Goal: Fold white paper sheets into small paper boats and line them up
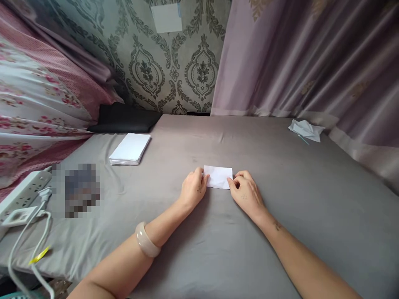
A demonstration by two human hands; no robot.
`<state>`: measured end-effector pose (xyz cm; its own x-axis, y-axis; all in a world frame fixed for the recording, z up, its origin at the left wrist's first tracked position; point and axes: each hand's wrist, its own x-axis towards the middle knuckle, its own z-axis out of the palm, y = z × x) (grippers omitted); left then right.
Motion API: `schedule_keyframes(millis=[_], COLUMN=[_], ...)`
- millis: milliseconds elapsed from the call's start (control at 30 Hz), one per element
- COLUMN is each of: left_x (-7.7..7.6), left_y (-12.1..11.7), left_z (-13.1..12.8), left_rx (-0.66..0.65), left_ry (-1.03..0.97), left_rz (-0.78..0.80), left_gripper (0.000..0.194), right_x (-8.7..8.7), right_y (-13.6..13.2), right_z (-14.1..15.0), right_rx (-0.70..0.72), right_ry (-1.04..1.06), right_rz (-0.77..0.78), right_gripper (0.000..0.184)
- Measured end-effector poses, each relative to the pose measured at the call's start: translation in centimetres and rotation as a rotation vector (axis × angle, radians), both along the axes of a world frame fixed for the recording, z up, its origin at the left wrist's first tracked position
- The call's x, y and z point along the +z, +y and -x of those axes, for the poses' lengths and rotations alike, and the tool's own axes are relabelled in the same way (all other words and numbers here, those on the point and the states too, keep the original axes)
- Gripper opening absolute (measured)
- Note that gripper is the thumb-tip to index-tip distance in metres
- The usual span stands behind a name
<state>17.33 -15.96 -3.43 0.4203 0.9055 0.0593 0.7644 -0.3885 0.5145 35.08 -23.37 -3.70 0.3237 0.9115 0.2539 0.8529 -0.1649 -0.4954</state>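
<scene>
Room beyond the paper (219, 177); stack (130, 147) blocks far left

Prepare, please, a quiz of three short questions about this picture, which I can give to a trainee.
1. True or false: the pale bangle is worn on the right arm.

2. What is held between the left hand and the right hand?
A) the power strip
B) the small white paper
C) the white cables

3. Fill in: from the person's view, the stack of white paper lies to the ____ of both hands.

Key: 1. False, it is on the left forearm. 2. B. 3. Left.
</scene>
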Motion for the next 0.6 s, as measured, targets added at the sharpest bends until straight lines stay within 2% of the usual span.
schedule_keyframes(millis=[200, 267, 333, 400, 467, 600], left_x=[0.8, 1.2, 1.4, 1.4, 1.3, 1.1], left_y=[-0.2, -0.2, -0.4, -0.6, -1.0, -1.3], left_z=[-0.2, -0.1, 0.0, 0.1, 0.2, 0.3], left_rx=[-0.021, -0.059, -0.156, -0.309, -0.438, -0.506], left_ry=[0.178, 0.211, 0.195, 0.161, 0.165, 0.262], left_rz=[-0.063, -0.136, -0.260, -0.364, -0.388, -0.412], left_gripper=[0.027, 0.024, 0.024, 0.023, 0.023, 0.025], right_x=[0.0, 0.2, 0.3, 0.3, 0.3, 0.3], right_y=[0.1, 0.1, 0.1, 0.1, 0.2, 0.1], right_z=[0.2, 0.2, 0.3, 0.2, 0.1, -0.3], right_rx=[-0.022, -0.026, -0.023, -0.017, 0.001, 0.032], right_ry=[-0.066, -0.084, -0.098, -0.094, -0.068, 0.036], right_rz=[0.031, 0.046, 0.056, 0.057, 0.048, -0.011], right_gripper=[0.035, 0.034, 0.033, 0.032, 0.033, 0.027])
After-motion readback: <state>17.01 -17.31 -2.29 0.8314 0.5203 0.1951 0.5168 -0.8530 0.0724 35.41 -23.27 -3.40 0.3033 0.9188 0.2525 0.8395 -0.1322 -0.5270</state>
